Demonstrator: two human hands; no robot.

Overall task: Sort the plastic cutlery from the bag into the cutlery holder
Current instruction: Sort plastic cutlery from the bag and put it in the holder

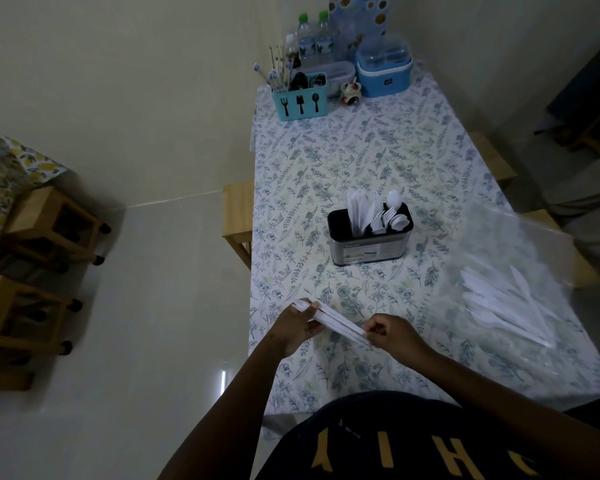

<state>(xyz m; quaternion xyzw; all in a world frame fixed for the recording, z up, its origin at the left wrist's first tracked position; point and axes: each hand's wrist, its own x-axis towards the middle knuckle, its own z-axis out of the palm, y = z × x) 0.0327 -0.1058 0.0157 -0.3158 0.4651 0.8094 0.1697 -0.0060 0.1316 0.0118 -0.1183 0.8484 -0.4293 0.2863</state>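
The floral-covered tabletop [361, 161] carries a cutlery holder [369, 242] at its middle, a clear bag [520, 237] at right, and a teal caddy [300, 102], bottles [314, 39] and blue container [383, 72] at the far end.

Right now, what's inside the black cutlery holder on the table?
White plastic cutlery stands upright in the cutlery holder: a bunch of long pieces on the left, spoons on the right, what look like forks between. Its dark wall hides their lower ends and any dividers.
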